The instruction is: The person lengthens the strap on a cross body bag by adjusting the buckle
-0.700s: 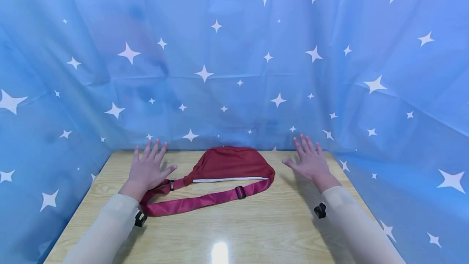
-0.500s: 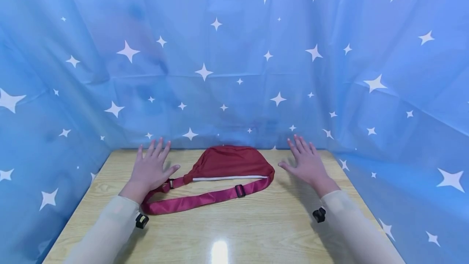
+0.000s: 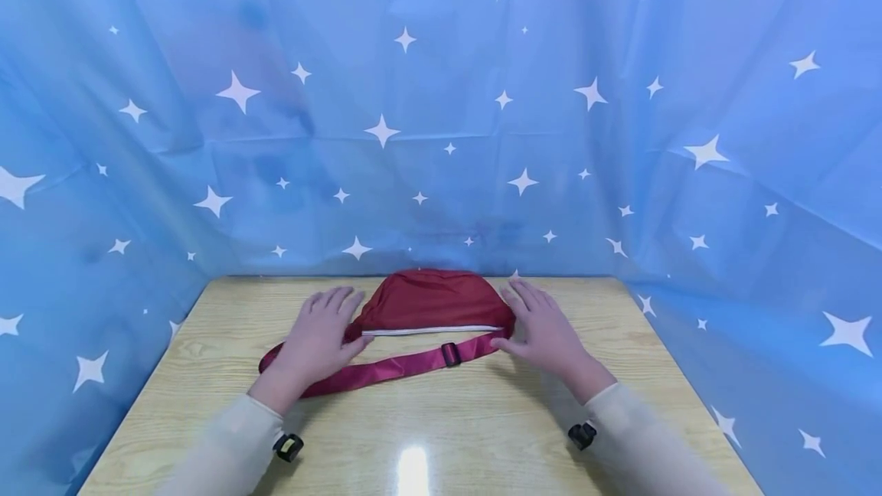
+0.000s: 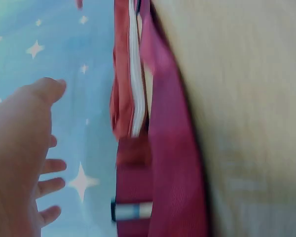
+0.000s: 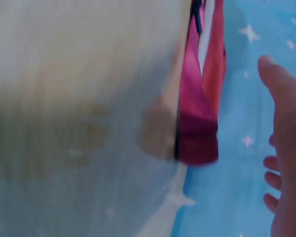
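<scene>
A dark red waist bag (image 3: 434,301) lies at the back of the table, its white zipper (image 3: 434,330) facing the person. Its magenta strap (image 3: 406,364) loops in front and carries a black slider (image 3: 451,354). Over the bag's left end and the strap, my left hand (image 3: 320,343) hovers with fingers spread, hiding part of the loop. At the bag's right end is my right hand (image 3: 547,331), thumb near the strap; contact cannot be told. Both wrist views show a gap between each hand and the bag: left hand (image 4: 19,148), right hand (image 5: 291,133).
The light wooden table (image 3: 524,442) has a bright reflection near its front. A blue curtain (image 3: 427,98) with white stars hangs behind it and along both sides. Small black devices (image 3: 288,447) are worn on the wrists.
Both hands have moved inward and a little toward the person, from beside the bag to its two ends. Their fingers are less stretched. The bag stays in place.
</scene>
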{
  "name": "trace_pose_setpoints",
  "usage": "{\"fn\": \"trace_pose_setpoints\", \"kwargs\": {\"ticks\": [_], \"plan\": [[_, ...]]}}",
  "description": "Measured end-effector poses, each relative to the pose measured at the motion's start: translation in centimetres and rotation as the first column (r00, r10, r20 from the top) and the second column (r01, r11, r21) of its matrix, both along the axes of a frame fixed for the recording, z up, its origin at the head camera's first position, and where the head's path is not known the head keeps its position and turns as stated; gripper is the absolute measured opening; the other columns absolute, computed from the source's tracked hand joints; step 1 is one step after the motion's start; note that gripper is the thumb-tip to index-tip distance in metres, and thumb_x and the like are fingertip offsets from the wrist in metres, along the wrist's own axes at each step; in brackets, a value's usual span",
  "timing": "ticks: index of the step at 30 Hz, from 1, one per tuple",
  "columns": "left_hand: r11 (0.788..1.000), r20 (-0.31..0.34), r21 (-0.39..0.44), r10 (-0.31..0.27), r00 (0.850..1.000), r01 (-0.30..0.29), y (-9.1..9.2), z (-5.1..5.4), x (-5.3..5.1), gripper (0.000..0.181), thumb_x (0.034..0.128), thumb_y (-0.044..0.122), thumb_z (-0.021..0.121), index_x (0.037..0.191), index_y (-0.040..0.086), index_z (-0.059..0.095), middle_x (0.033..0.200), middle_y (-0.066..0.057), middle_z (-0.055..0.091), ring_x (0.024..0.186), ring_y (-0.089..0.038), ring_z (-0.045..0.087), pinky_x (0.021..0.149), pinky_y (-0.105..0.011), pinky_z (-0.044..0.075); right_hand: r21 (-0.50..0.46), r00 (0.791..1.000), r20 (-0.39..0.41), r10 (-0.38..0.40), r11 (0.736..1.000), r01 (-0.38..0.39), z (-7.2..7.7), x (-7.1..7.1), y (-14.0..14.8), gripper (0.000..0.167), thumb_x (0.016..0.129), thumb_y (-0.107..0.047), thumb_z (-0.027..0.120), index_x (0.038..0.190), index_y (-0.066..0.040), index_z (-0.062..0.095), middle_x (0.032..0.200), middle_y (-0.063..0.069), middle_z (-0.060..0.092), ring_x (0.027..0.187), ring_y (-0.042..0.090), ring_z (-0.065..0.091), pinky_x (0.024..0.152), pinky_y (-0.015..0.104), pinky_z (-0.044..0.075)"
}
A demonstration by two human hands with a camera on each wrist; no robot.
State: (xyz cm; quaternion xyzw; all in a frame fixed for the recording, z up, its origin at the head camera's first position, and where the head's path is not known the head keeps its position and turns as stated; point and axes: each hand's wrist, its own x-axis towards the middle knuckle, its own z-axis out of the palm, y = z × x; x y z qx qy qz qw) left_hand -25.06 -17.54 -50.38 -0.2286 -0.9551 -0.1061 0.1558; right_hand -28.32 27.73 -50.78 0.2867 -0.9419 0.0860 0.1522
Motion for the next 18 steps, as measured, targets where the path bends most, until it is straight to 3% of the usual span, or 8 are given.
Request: {"fn": "trace_pose_setpoints", "kwargs": {"ticks": [5,7,8,11,14,15,18], "plan": [[0.994,0.094,0.073,-0.085,0.992,0.079,3.0,-1.0,0.6,0.069,0.0999,0.050,0.080,0.152,0.010,0.062,0.147,-0.011,0.064,0.138,-0.037,0.060,0.115,-0.063,0.045,-0.041,0.997,0.015,0.076,0.996,-0.075,-1.0,1.0,-2.2,0.096,0.090,-0.057,0.089,0.162,-0.004,0.054,0.162,0.018,0.054,0.150,0.041,0.049,0.121,0.062,0.041],[0.986,0.140,0.125,-0.128,0.982,0.110,4.1,-1.5,0.8,0.061,0.1002,0.045,0.082,0.147,0.009,0.066,0.140,-0.009,0.067,0.131,-0.035,0.064,0.111,-0.062,0.049,-0.064,0.993,0.049,0.108,0.992,-0.104,-1.1,1.3,-3.1,0.090,0.090,-0.051,0.091,0.159,-0.005,0.057,0.158,0.015,0.058,0.146,0.038,0.053,0.120,0.059,0.044],[0.977,0.141,0.157,-0.167,0.976,0.145,4.3,-2.7,0.3,0.060,0.1020,0.046,0.080,0.147,0.009,0.066,0.140,-0.008,0.067,0.129,-0.033,0.065,0.111,-0.059,0.050,-0.076,0.990,0.068,0.124,0.990,-0.119,-1.3,1.5,-3.5,0.087,0.090,-0.048,0.092,0.158,-0.005,0.059,0.156,0.014,0.060,0.144,0.037,0.055,0.119,0.057,0.045],[0.956,0.199,0.227,-0.230,0.953,0.183,5.7,-3.5,0.4,0.053,0.1031,0.041,0.080,0.143,0.008,0.069,0.133,-0.007,0.069,0.119,-0.029,0.069,0.105,-0.055,0.055,-0.096,0.979,0.116,0.169,0.983,-0.158,-1.4,2.0,-4.9,0.077,0.091,-0.040,0.093,0.154,-0.006,0.063,0.149,0.011,0.063,0.139,0.033,0.058,0.116,0.055,0.049],[0.950,0.230,0.241,-0.254,0.939,0.198,7.0,-4.1,0.3,0.047,0.1032,0.038,0.081,0.139,0.010,0.071,0.126,-0.004,0.071,0.113,-0.023,0.070,0.101,-0.048,0.058,-0.098,0.968,0.165,0.192,0.979,-0.177,-1.7,2.2,-6.0,0.070,0.092,-0.034,0.093,0.151,-0.006,0.065,0.147,0.010,0.064,0.137,0.032,0.059,0.114,0.054,0.050],[0.955,0.259,0.238,-0.238,0.936,0.177,7.7,-3.3,0.7,0.044,0.1011,0.034,0.084,0.136,0.009,0.073,0.121,-0.004,0.071,0.109,-0.022,0.070,0.099,-0.048,0.059,-0.094,0.964,0.183,0.195,0.979,-0.180,-1.7,2.3,-6.4,0.069,0.093,-0.033,0.092,0.150,-0.006,0.065,0.147,0.010,0.065,0.137,0.031,0.059,0.114,0.053,0.050],[0.958,0.262,0.235,-0.226,0.938,0.165,8.8,-3.8,0.4,0.041,0.0980,0.032,0.086,0.131,0.011,0.074,0.115,-0.001,0.071,0.105,-0.018,0.069,0.097,-0.045,0.059,-0.087,0.951,0.236,0.199,0.979,-0.183,-2.2,2.0,-7.2,0.068,0.094,-0.031,0.091,0.152,-0.006,0.064,0.147,0.009,0.064,0.137,0.030,0.059,0.116,0.053,0.049]]}}
